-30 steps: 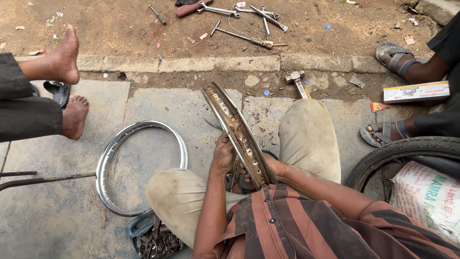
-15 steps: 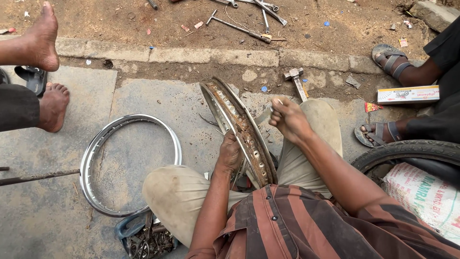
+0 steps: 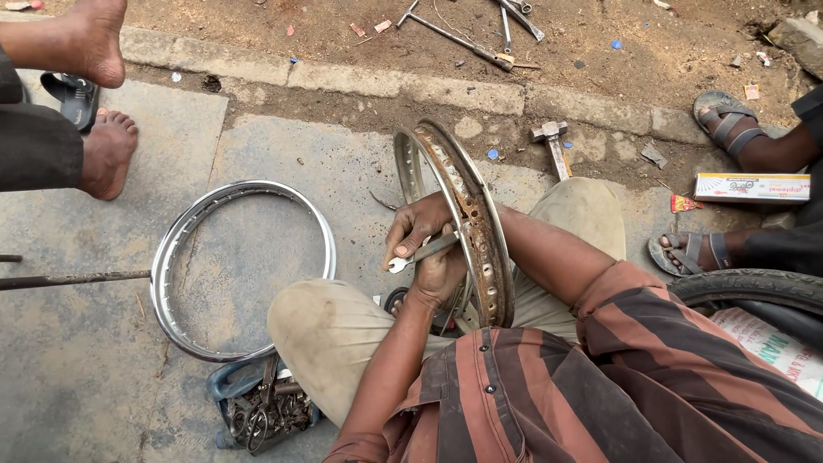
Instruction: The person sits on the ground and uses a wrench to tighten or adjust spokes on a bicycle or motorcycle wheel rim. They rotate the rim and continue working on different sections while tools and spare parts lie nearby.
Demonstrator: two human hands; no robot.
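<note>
The right hand [image 3: 417,225], which half a second ago was raised in a fist past the rusty rim [image 3: 470,206], has come down to the left hand [image 3: 439,273]. Both now seem closed on a small spanner [image 3: 420,254] against the rim, upright between the knees, so tightening looks under way.

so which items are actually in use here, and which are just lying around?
In use:
rusty metal wheel rim, upright between the knees
small flat spanner
left hand
right hand

Lying about:
shiny silver rim, flat on the ground
hammer
long cardboard box
tray of small tools
</note>
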